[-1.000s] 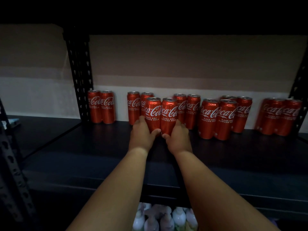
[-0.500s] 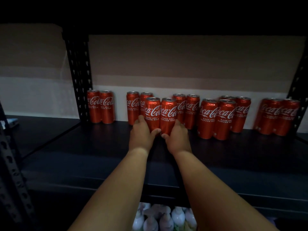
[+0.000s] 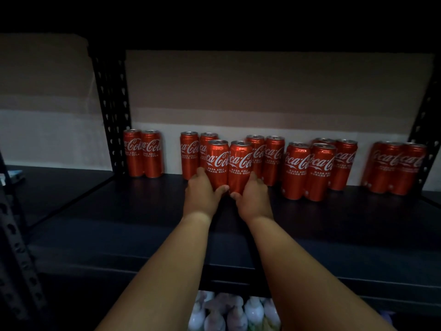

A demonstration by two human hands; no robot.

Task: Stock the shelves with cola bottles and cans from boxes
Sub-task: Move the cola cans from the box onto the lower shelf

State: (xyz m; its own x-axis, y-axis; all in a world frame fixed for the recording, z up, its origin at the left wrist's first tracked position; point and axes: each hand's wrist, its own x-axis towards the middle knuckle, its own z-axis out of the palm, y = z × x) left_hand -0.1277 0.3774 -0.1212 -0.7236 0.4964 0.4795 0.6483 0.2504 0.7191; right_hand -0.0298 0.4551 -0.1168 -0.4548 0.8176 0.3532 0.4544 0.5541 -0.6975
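Left hand [image 3: 201, 193] gripping left can [image 3: 216, 163], right hand [image 3: 254, 197] gripping right can [image 3: 239, 164]; hard shove could topple back-row cans [image 3: 274, 160].

The single head camera is looking forward and slightly down into a dark shelf [image 3: 100, 225]. It is sitting at arm's length from the back row of cans [image 3: 274, 158].

The light is dim. A dark, flat metal shelf board [image 3: 119, 223] runs across the view, carried by black perforated steel uprights [image 3: 112, 111] at left and right. Behind it stands a plain wall [image 3: 262, 91], brownish above and pale along the bottom. On the lower shelf, pale plastic bottles [image 3: 233, 314] stand close together.
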